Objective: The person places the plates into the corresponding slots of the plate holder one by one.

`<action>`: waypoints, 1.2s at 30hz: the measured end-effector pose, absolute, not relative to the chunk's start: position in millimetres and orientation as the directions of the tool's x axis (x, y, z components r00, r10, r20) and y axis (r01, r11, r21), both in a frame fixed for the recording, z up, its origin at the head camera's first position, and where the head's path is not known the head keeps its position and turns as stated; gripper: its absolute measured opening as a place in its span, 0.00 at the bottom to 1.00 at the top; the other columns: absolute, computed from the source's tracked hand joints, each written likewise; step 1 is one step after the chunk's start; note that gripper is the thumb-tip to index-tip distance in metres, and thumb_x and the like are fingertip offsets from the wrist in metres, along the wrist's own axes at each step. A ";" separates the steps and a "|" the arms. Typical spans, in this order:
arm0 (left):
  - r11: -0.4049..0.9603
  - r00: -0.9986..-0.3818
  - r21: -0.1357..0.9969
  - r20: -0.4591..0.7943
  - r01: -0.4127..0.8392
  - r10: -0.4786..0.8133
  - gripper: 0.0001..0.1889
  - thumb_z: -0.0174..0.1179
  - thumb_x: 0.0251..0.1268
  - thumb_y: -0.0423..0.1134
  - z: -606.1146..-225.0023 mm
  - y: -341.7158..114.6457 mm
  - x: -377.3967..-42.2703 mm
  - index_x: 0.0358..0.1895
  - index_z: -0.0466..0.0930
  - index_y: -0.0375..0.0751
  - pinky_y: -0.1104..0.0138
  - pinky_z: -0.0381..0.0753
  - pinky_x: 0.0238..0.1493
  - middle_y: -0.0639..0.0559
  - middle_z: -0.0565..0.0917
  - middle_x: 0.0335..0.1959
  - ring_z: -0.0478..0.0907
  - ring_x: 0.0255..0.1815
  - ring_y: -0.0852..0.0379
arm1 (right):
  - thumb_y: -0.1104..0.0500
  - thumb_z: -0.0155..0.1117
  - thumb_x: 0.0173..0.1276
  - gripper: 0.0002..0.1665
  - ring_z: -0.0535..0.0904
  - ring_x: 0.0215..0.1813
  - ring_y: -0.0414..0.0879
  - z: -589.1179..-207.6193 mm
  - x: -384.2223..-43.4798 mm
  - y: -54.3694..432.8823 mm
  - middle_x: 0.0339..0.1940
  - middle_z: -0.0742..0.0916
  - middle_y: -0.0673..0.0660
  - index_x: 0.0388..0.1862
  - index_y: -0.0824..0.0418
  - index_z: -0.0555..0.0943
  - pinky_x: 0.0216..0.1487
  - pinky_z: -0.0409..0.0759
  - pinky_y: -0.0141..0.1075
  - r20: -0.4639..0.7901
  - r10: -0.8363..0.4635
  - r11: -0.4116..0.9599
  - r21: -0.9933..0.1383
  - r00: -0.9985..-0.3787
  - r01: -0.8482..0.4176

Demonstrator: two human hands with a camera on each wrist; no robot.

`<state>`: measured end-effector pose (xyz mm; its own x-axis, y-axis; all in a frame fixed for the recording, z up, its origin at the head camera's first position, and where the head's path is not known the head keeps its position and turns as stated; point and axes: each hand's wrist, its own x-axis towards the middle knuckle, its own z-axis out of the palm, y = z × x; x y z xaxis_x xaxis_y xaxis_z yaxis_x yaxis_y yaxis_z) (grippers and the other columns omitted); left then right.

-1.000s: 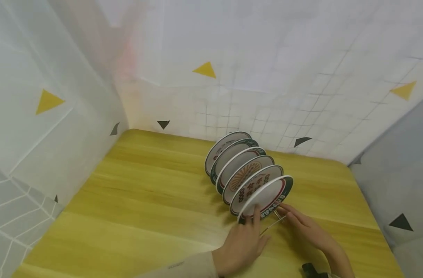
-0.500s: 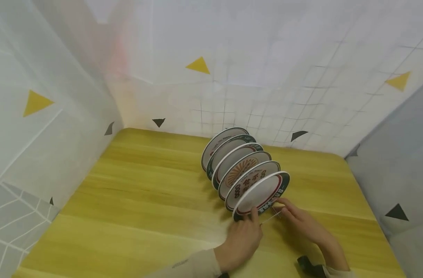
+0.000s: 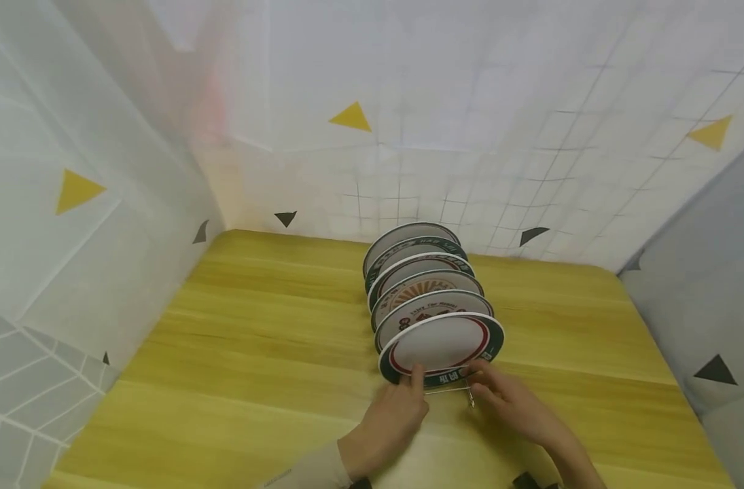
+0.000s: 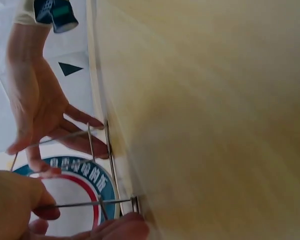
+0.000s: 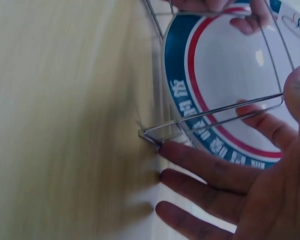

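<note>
Several oval plates stand on edge in a row in a metal wire plate rack [image 5: 215, 113] on the table. The front plate [image 3: 441, 346] is white with a red ring and a dark green lettered rim. At the rack's near end, my left hand [image 3: 393, 418] pinches the wire on the left side, the thumb lying along it in the left wrist view. My right hand [image 3: 521, 407] holds the right side between thumb and index finger, and its other fingers extend toward the table. Most of the rack is hidden behind the plates.
The wood-grain table [image 3: 243, 339] has a white wall [image 3: 469, 81] close behind the rear plate. More pale panels stand at the left and right. Yellow and dark triangles mark them.
The rack and its plates have turned, the near end swinging left, so the front plate faces me more squarely. Both hands have shifted left with it, still at the near end.
</note>
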<state>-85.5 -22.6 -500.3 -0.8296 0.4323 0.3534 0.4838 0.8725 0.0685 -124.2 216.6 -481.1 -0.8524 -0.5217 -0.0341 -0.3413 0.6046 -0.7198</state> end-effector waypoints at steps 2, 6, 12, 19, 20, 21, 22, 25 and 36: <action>0.859 -0.829 0.094 0.333 0.504 0.450 0.22 0.63 0.57 0.40 -498.4 -27.8 -86.3 0.50 0.66 0.34 0.71 0.52 0.11 0.56 0.70 0.19 0.60 0.11 0.63 | 0.56 0.53 0.77 0.14 0.81 0.47 0.39 -479.5 -121.5 213.2 0.46 0.87 0.54 0.58 0.55 0.73 0.45 0.80 0.36 -0.019 -0.517 0.600 -0.721 -0.856 -0.347; 0.827 -0.816 0.140 0.317 0.544 0.483 0.18 0.61 0.58 0.37 -494.1 -38.1 -89.5 0.47 0.64 0.36 0.72 0.54 0.11 0.56 0.69 0.19 0.61 0.12 0.63 | 0.57 0.55 0.75 0.13 0.79 0.43 0.35 -479.2 -117.1 206.4 0.43 0.87 0.51 0.57 0.54 0.74 0.42 0.78 0.35 0.021 -0.498 0.602 -0.711 -0.867 -0.363; 0.827 -0.817 0.149 0.322 0.542 0.478 0.18 0.61 0.59 0.38 -491.1 -43.0 -90.4 0.47 0.63 0.37 0.70 0.58 0.12 0.55 0.70 0.19 0.65 0.11 0.61 | 0.55 0.56 0.75 0.15 0.78 0.44 0.35 -481.9 -117.0 203.7 0.45 0.86 0.50 0.58 0.53 0.74 0.42 0.79 0.35 0.014 -0.497 0.617 -0.697 -0.867 -0.365; 0.848 -0.850 0.198 0.320 0.492 0.419 0.21 0.62 0.63 0.40 -489.0 -44.1 -85.9 0.53 0.62 0.40 0.67 0.61 0.13 0.53 0.74 0.21 0.69 0.11 0.57 | 0.51 0.54 0.76 0.19 0.81 0.49 0.39 -483.2 -117.4 204.7 0.51 0.86 0.53 0.61 0.55 0.74 0.46 0.81 0.37 -0.003 -0.516 0.613 -0.700 -0.856 -0.367; 0.849 -0.848 0.193 0.328 0.493 0.417 0.22 0.62 0.63 0.41 -489.1 -44.2 -85.5 0.54 0.62 0.40 0.67 0.62 0.13 0.52 0.74 0.21 0.69 0.12 0.57 | 0.51 0.54 0.76 0.19 0.81 0.49 0.39 -483.3 -117.0 204.7 0.51 0.86 0.53 0.62 0.55 0.74 0.46 0.81 0.37 -0.005 -0.517 0.611 -0.703 -0.856 -0.364; 0.850 -0.847 0.191 0.333 0.492 0.415 0.23 0.62 0.63 0.41 -489.3 -44.3 -84.9 0.55 0.62 0.40 0.67 0.62 0.13 0.52 0.74 0.20 0.69 0.12 0.57 | 0.51 0.54 0.76 0.19 0.81 0.49 0.39 -483.3 -116.6 204.6 0.51 0.86 0.53 0.62 0.55 0.74 0.45 0.81 0.37 -0.006 -0.516 0.609 -0.706 -0.856 -0.362; 0.850 -0.846 0.191 0.336 0.491 0.414 0.23 0.63 0.63 0.41 -489.9 -44.5 -84.4 0.56 0.62 0.41 0.67 0.62 0.13 0.52 0.74 0.20 0.69 0.12 0.57 | 0.51 0.54 0.76 0.19 0.81 0.49 0.40 -483.6 -116.1 204.4 0.51 0.86 0.54 0.62 0.55 0.74 0.45 0.81 0.37 -0.005 -0.518 0.604 -0.710 -0.855 -0.362; 0.852 -0.843 0.181 0.343 0.492 0.414 0.25 0.63 0.64 0.42 -492.7 -45.1 -83.0 0.59 0.61 0.41 0.68 0.62 0.13 0.52 0.74 0.19 0.69 0.13 0.58 | 0.51 0.54 0.76 0.19 0.82 0.50 0.42 -484.1 -115.2 204.1 0.52 0.86 0.56 0.62 0.56 0.73 0.46 0.81 0.37 -0.003 -0.530 0.592 -0.718 -0.848 -0.367; 0.838 -0.844 0.215 0.335 0.502 0.420 0.30 0.60 0.68 0.45 -496.1 -46.4 -82.9 0.69 0.58 0.42 0.67 0.66 0.16 0.52 0.76 0.20 0.72 0.15 0.58 | 0.51 0.52 0.77 0.20 0.84 0.53 0.54 -482.1 -116.4 203.8 0.56 0.85 0.58 0.62 0.58 0.72 0.50 0.83 0.44 -0.018 -0.543 0.583 -0.727 -0.839 -0.361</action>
